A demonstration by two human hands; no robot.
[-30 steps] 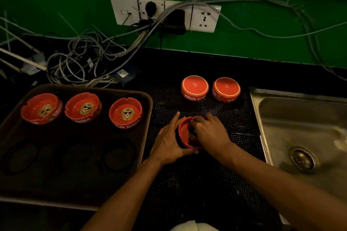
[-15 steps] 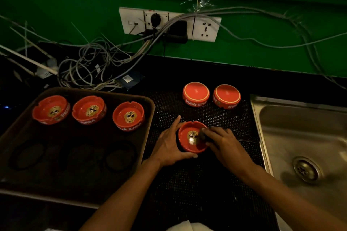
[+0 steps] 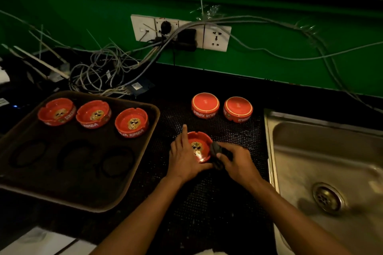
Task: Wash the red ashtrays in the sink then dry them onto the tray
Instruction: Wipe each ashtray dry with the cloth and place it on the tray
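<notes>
On the table, left hand (image 3: 184,159) steadies the red ashtray (image 3: 199,148); right hand (image 3: 236,161) clutches a dark cloth (image 3: 216,154).
Best to keep that grip curled round the rim and wipe the bowl dry before traying.

Red ashtrays (image 3: 199,147) glossy, glazed ceramic look. Sink (image 3: 323,163) brushed steel, dull sheen, metal drain (image 3: 327,197). Mat (image 3: 207,203) on counter black, dimpled rubbery texture. Tray (image 3: 145,151) matt dark lining, brown rim. Dark cloth (image 3: 216,154) matt, soft. Wall (image 3: 290,33) green, smooth paint. Sockets (image 3: 216,38) white plastic.

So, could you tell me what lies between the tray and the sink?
In the head view, a black mat with three ashtrays; both hands work on the nearest ashtray.
</notes>
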